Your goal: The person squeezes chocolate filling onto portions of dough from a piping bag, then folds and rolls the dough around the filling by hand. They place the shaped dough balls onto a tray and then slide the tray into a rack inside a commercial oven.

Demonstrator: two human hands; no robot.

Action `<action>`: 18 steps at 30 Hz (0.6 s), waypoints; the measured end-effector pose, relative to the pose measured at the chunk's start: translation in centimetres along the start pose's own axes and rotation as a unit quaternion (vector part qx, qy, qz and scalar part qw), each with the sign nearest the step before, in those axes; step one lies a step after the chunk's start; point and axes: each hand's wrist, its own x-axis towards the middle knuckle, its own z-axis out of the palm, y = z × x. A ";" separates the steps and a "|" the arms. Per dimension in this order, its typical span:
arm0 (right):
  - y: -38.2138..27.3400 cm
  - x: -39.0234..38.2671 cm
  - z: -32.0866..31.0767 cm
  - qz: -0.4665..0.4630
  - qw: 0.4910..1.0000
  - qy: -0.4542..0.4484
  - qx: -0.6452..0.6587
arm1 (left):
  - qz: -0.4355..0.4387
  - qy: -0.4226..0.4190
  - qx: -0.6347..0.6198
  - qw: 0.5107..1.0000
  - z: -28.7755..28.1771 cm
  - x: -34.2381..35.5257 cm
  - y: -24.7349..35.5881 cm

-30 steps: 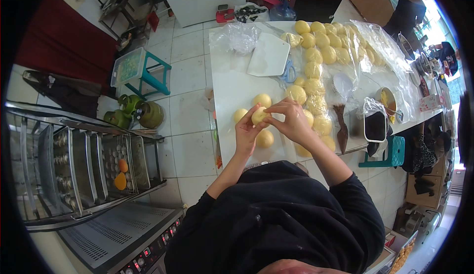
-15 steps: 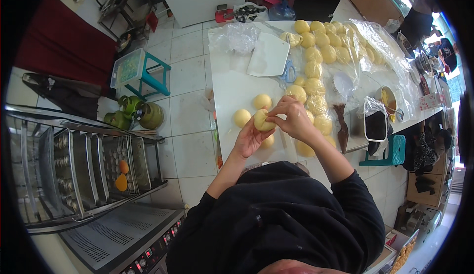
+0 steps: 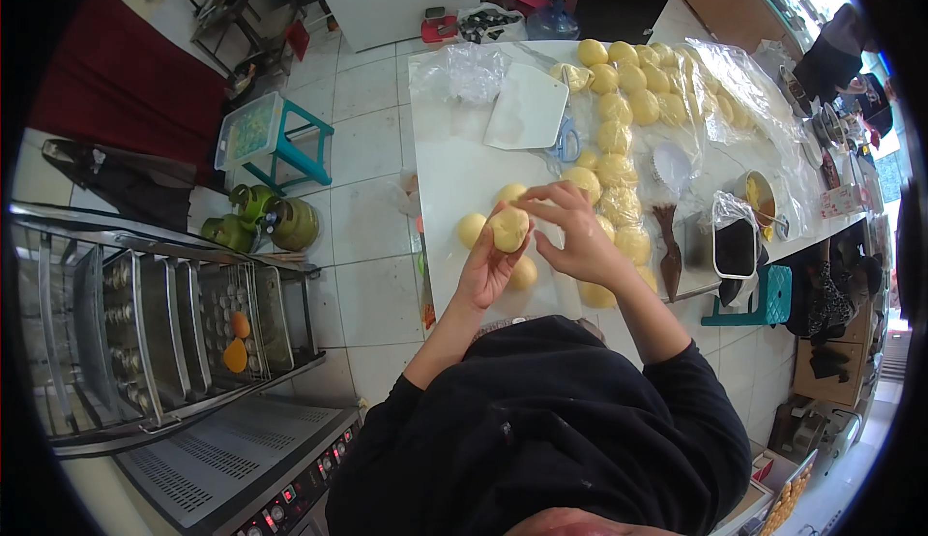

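Observation:
A pale yellow dough ball [image 3: 510, 231] rests in my left hand [image 3: 480, 279], its fingers and thumb curled around the sides. The top of the ball looks creased on its right side. Just right of it hovers my right hand [image 3: 583, 236], fingers apart with nothing in them, the fingertips close to the ball's upper edge. Whether they touch it I cannot tell. Around my hands on the table sit more dough balls: one at the left [image 3: 471, 231], one behind [image 3: 510, 192], partly hidden, and one below [image 3: 523, 273].
Rows of dough balls [image 3: 615, 137] under clear plastic run along the table [image 3: 454, 159]. Farther back lie a white board [image 3: 527, 106] and blue-handled scissors [image 3: 566, 140]. At the right stand a container of dark filling [image 3: 737, 248] and a metal bowl [image 3: 761, 194]. A tray rack [image 3: 174, 328] is at the left.
My right hand has let go of the dough ball and opened, drawing slightly away. My left hand has turned the ball so its creased top shows, shifting it slightly left.

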 end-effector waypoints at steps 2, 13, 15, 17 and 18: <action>-0.5 -0.2 -0.2 0.081 0.997 0.017 0.002 | 0.036 0.028 0.096 0.994 0.2 -0.1 0.2; 1.0 -0.4 2.0 0.096 0.994 0.030 0.036 | 0.152 0.023 0.216 0.964 -0.1 -0.2 -0.5; 1.2 -0.4 2.2 0.089 0.995 0.031 0.009 | 0.185 0.032 0.277 0.942 0.4 -0.1 -0.7; 1.6 -0.3 2.4 0.058 0.997 0.048 0.019 | 0.196 0.006 0.235 0.952 1.2 0.0 -0.7; 1.7 -0.1 2.4 0.059 0.997 0.049 0.019 | 0.195 0.006 0.236 0.952 1.5 0.1 -0.5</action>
